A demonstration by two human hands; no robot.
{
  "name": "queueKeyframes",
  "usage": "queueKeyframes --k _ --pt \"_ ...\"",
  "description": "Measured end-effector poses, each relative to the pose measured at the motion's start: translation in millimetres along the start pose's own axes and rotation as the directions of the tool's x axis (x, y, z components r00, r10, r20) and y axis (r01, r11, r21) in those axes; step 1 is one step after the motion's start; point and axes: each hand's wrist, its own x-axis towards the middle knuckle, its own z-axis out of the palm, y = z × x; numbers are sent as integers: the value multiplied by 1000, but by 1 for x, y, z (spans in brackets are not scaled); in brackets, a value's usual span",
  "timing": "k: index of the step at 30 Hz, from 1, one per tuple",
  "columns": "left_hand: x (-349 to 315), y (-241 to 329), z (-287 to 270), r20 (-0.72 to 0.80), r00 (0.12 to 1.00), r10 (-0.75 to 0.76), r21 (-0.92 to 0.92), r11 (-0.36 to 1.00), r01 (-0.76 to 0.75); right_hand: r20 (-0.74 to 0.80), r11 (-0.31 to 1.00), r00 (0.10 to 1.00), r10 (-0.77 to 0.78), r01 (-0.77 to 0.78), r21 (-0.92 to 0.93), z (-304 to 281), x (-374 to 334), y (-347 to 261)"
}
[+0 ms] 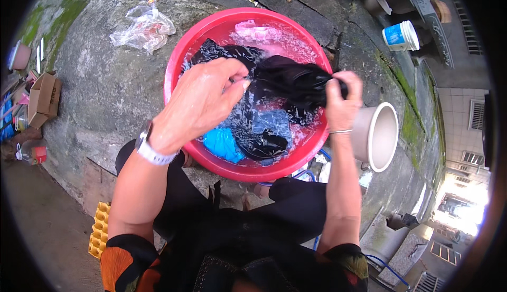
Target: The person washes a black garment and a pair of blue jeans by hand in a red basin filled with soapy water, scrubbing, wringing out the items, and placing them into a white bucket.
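We are outdoors, in what looks like a household yard, with mossy concrete ground (100,91) and a red tub (253,172) of wet clothes (288,78). Around us we see a beige bucket (364,133), a cardboard box (45,100) and a tiled wall (454,102) with slatted grilles (476,115).

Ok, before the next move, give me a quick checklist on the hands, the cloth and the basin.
1. Right hand gripping the black cloth: ok, fingers closed on its right end.
2. Left hand gripping it too: cannot tell; the fingertips are bent together over dark fabric, contact unclear.
3. Water in the red basin: ok, clothes lie wet in it.
4. Blue cloth and pink cloth inside the rim: ok, one on the person's side, one on the far side.
5. Left wrist bare: not ok, it wears a watch with a pale strap.
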Motion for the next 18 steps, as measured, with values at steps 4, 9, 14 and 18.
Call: queueKeyframes --k 4,9,14,18 --pt "-1 7 -1 77 994 -83 151 986 71 167 993 978 121 -122 -5 85 -88 60" --pt "14 9 13 231 963 -139 264 962 76 439 980 880 182 -127 -151 152 -172 100" --pt "27 6 24 343 912 -227 312 943 117 629 873 722 288 71 -482 188 -216 122" --pt "37 4 26 392 873 -290 334 929 159 820 787 346 456 273 -553 215 -224 137"
